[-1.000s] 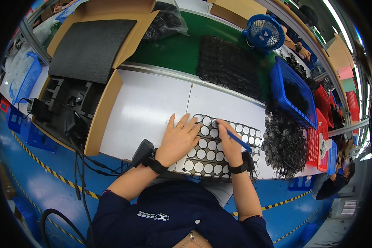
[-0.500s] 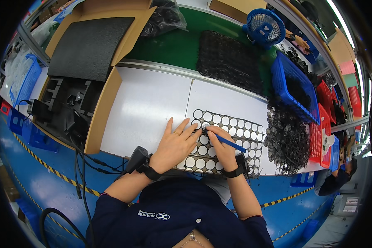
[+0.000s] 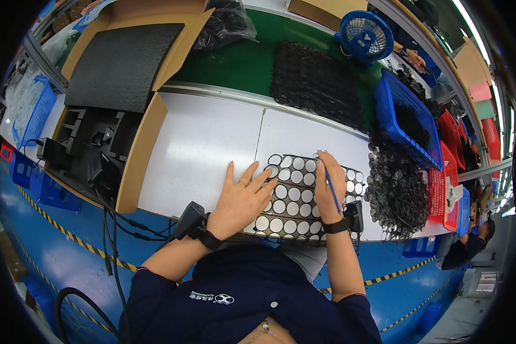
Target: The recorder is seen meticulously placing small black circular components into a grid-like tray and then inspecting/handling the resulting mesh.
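Observation:
A dark sheet with rows of round white discs (image 3: 293, 194) lies on the white tabletop in front of me, black rims showing round many of them. My left hand (image 3: 242, 198) rests palm down at the sheet's left edge, fingers spread, fingertips by the outermost discs. My right hand (image 3: 330, 186) is over the right part of the sheet and covers some discs there. Its fingers are closed round a slim blue stick-like tool (image 3: 332, 189), whose exact kind I cannot make out. The thumb and forefinger tips are near the sheet's far row.
A heap of black round parts (image 3: 398, 192) lies right of the sheet. Beyond are a black mat of parts (image 3: 315, 83), a blue basket (image 3: 388, 109) and a blue fan (image 3: 365, 35). An open cardboard box (image 3: 146, 155) stands left; red crates (image 3: 437, 198) stand right.
My right hand has moved right and away from my left hand, taking the blue tool, which now points more upright. Discs near my left fingertips are uncovered. My left hand has hardly moved.

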### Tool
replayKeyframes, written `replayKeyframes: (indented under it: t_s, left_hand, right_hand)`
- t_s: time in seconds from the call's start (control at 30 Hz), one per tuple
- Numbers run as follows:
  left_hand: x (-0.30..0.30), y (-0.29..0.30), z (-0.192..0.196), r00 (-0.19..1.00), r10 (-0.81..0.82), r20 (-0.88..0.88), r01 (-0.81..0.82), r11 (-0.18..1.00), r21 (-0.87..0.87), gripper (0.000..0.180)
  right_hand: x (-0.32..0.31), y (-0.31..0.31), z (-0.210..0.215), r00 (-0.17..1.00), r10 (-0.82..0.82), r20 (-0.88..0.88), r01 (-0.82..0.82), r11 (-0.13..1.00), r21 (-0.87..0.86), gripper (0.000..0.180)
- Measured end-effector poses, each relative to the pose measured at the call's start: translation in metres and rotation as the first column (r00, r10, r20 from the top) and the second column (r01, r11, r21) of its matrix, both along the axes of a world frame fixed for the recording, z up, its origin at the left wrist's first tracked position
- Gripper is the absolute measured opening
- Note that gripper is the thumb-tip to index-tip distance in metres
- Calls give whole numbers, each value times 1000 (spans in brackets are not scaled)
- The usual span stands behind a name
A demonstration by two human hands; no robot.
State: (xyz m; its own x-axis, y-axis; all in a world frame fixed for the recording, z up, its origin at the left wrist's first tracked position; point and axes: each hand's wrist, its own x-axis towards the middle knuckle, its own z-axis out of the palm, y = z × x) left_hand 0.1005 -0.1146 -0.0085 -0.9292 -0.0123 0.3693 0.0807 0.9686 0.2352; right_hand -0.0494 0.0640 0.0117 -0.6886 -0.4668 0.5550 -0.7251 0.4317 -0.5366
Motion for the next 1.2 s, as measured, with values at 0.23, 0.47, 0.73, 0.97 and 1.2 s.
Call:
replayKeyframes:
  t_s: [0.23,0.47,0.73,0.97,1.2]
  left_hand:
    - [14,3,7,998,-48,50,46,998,39,41]
    - [35,6,8,992,-97,83,92,994,59,41]
    - [36,7,7,991,-93,101,86,994,68,41]
    - [36,8,4,991,-89,97,83,995,61,39]
    - [36,10,7,995,-66,78,66,998,0,38]
  right_hand:
    - [67,14,-14,893,154,424,-140,988,-64,21]
    - [75,9,-13,912,127,389,-125,992,-32,20]
    - [75,9,-14,906,132,402,-132,991,-27,19]
    - [78,8,-16,971,182,156,-199,975,99,22]
    - [49,-2,-14,973,113,-199,-69,973,218,29]
